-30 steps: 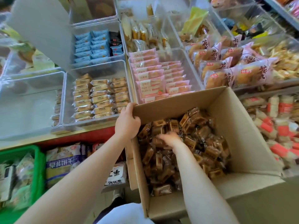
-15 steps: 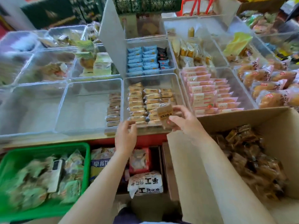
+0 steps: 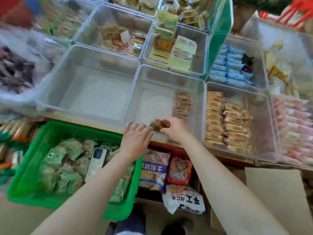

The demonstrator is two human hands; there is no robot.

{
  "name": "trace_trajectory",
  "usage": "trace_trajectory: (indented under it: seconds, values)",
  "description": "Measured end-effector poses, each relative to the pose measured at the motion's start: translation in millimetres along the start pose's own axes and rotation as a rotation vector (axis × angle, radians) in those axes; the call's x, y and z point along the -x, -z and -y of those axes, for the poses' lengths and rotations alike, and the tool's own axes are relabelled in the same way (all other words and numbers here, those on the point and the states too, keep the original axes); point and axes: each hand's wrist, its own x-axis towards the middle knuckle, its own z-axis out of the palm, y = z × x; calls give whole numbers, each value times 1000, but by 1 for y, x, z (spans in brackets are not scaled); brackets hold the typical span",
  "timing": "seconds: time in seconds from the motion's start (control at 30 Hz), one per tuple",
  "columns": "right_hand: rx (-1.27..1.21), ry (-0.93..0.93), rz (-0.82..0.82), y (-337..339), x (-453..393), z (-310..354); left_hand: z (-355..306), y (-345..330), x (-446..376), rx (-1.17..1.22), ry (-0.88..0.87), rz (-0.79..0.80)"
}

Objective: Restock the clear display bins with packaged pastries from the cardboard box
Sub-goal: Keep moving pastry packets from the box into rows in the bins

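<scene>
Head view, blurred by motion. The right hand (image 3: 175, 128) pinches a brown pastry (image 3: 158, 125) between curled fingers, over the near edge of a clear bin (image 3: 165, 78). The left hand (image 3: 135, 138) reaches toward the same pastry, fingers extended and loosely spread, fingertips at or just beside the wrapper; whether they touch cannot be told. Inside that bin, a single row of brown packs (image 3: 182, 106) lies against the right wall; the rest of its floor is bare. The bin to its left (image 3: 67, 68) holds nothing visible. The bin to its right (image 3: 260, 106) holds several rows of tan packs (image 3: 225, 119). Behind these stand further bins, one with blue packs (image 3: 232, 65). Below the desk edge (image 3: 81, 118), a green basket (image 3: 33, 160) contains green packets and a phone (image 3: 96, 164). A flap of the cardboard box (image 3: 274, 192) shows at lower right.
</scene>
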Motion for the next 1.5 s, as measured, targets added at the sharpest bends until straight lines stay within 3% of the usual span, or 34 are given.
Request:
trace_trajectory:
  seconds: [0.07, 0.23, 0.43, 0.6, 0.73, 0.87, 0.93, 1.0, 1.1, 1.17, 1.23, 1.37, 1.5]
  values:
    - [105, -33, 76, -2, -17, -2, 1, -5, 0, 12, -11, -60]
    - [462, -51, 308, 0, -42, 4, 0, -5, 0, 18, 4, -40]
    - [378, -22, 195, 4, -36, 0, -8, 6, 0, 30, 45, 23]
    - [-43, 79, -133, 54, 49, -28, -52, 8, -8, 167, 140, -56]
    - [-227, 111, -458, 89, 138, -95, -163, -3, -7, 331, -28, -171]
    - [-313, -42, -896, 135, 230, -211, -323, -27, 10, 604, -118, 54]
    - [-324, -200, -993, 149, 268, -278, -397, -44, 26, 633, -89, 151]
    - [-338, -444, -883, 156, 292, -342, -457, -61, 41, 585, -47, 198]
    - [-396, -838, -498, 153, 306, -426, -508, -89, 54, 480, 5, 173]
    - [-476, -973, -333, 147, 307, -466, -520, -101, 57, 422, 46, 118]
    - [-581, -1030, -293, 138, 304, -492, -524, -105, 58, 369, 51, 74]
    - [-796, -1034, -363, 121, 290, -521, -528, -107, 59, 258, 47, 39]
    - [-709, -1028, -300, 110, 283, -537, -528, -108, 60, 206, 60, 56]
